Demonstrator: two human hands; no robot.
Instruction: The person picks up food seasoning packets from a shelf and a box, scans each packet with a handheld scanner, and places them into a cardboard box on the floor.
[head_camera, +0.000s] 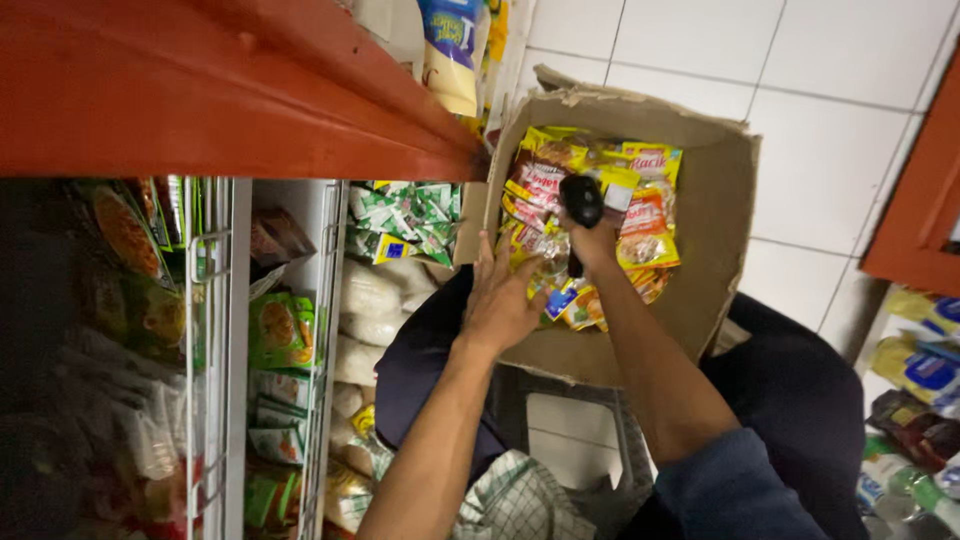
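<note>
Cardboard box (712, 250) at 1 o'clock, packed with yellow-red sachets (640, 215). Right hand (592, 240) inside it, fingers wrapped round black handheld scanner (581, 200). Left hand (502, 300) at box's near-left rim, fingers spread wide, touching sachets. Wire shelves (215, 330) at 9 o'clock

Yellow and red sachets (600, 215) filled the torn cardboard box (715, 230). Green-and-white packets (405, 215) sat heaped on the shelf beside it, green pouches (280, 330) stood behind the wire rack, and a blue-and-cream bag (452, 50) hung above.
</note>
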